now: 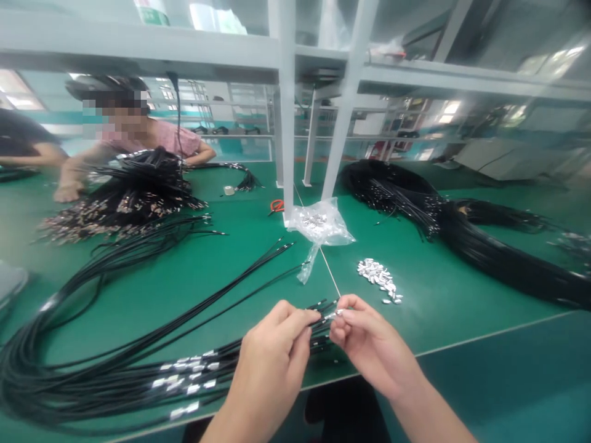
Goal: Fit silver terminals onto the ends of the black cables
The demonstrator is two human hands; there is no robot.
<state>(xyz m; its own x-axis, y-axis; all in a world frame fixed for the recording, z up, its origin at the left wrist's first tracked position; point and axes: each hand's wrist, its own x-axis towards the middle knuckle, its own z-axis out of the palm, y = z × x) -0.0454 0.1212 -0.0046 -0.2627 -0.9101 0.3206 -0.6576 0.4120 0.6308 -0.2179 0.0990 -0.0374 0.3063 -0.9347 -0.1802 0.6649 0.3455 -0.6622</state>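
Note:
Near the table's front edge my two hands meet over the ends of a bundle of black cables. My left hand is closed, pinching one cable close to its tip. Opposite it, my right hand pinches a small silvery metal sleeve between thumb and fingertips, right at that cable's end. Whether the sleeve is around the tip or only beside it I cannot tell. White tags wrap several cables left of my left hand. Beyond my right hand lies a loose pile of small silvery sleeves.
A clear plastic bag of small metal pieces rests by the white shelf posts. Thick black cable bundles lie at right and far left. A person leans over the far-left bundle. An orange-handled tool lies behind.

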